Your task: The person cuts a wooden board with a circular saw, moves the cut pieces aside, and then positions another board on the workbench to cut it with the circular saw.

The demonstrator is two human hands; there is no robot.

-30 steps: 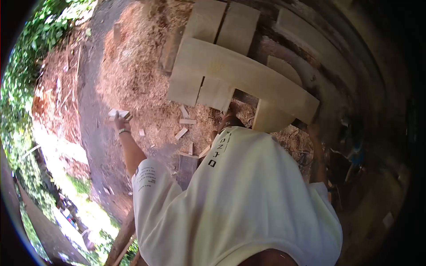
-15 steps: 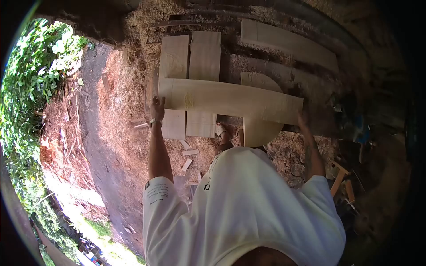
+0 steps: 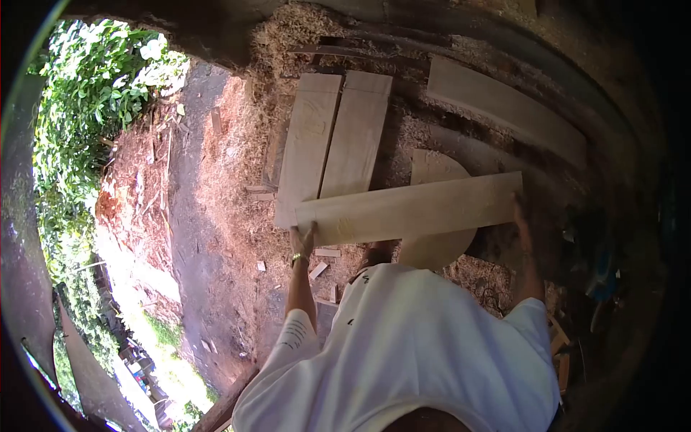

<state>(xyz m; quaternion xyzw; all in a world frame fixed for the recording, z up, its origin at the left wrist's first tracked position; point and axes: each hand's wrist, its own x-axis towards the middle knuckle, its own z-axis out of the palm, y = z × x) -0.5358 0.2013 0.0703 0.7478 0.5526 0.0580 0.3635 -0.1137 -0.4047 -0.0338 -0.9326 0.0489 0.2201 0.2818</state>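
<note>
A long pale wooden plank (image 3: 417,207) lies crosswise in front of my body, its right end tilted higher in the view. My left hand (image 3: 304,241) grips its near left corner, with a band on the wrist. At the opposite end, my right hand (image 3: 521,214) is closed on the plank's edge; shadow blurs those fingers. Beneath the plank's left part are two side-by-side boards, the left board (image 3: 309,137) and the right board (image 3: 360,126), each with a line near its far end. A rounded board (image 3: 435,250) shows on both sides of the plank, partly covered by it.
Another long board (image 3: 504,104) lies at the far right. Wood shavings (image 3: 234,173) and small offcuts (image 3: 318,270) cover the ground. A blue object (image 3: 602,279) sits in shadow at the right, near a wooden frame-like piece (image 3: 560,353). Green plants (image 3: 93,86) grow at the left.
The plank has swung from sloping down rightward to sloping up rightward, and its left end has come nearer me, uncovering more of the two boards. The camera view has also shifted.
</note>
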